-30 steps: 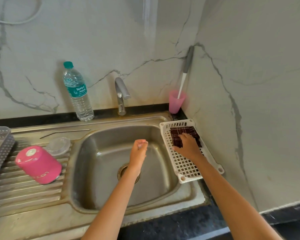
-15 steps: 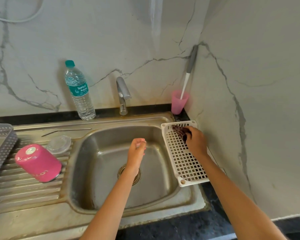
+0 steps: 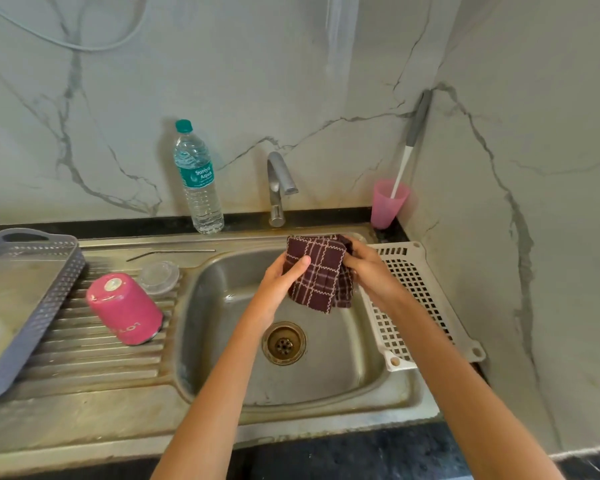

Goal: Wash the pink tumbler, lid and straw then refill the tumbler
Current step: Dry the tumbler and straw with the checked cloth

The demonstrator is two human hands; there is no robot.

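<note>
You hold a dark maroon checked cloth (image 3: 317, 271) over the sink basin (image 3: 326, 379) with both hands. Your left hand (image 3: 278, 282) grips its left edge: the thumb lies across the front of the fabric and the fingers are curled behind it. Your right hand (image 3: 371, 271) clutches the right side, with the fingers clamped into the bunched folds. The cloth hangs folded between the two hands, above the back half of the basin and just in front of the tap (image 3: 279, 188). Its lower edge hangs free, well above the drain (image 3: 284, 344).

The pink tumbler (image 3: 125, 308) stands mouth down, base up, on the ribbed drainboard (image 3: 94, 358) left of the basin. The clear lid (image 3: 159, 277) lies just behind it, to its right. The metal straw (image 3: 170, 252) lies flat along the back of the drainboard, apart from the lid. Neither of your hands touches any of the three.

A grey perforated basket (image 3: 42, 292) sits at the far left, overlapping the drainboard. A water bottle (image 3: 198, 181) with a green cap stands against the wall, left of the tap. In the corner a pink cup (image 3: 387, 204) holds a brush (image 3: 411, 150) that leans on the wall. A white slotted tray (image 3: 426, 299) lies along the right rim of the sink, partly under your right forearm. The dark tabletop (image 3: 343, 455) runs along the front edge.
</note>
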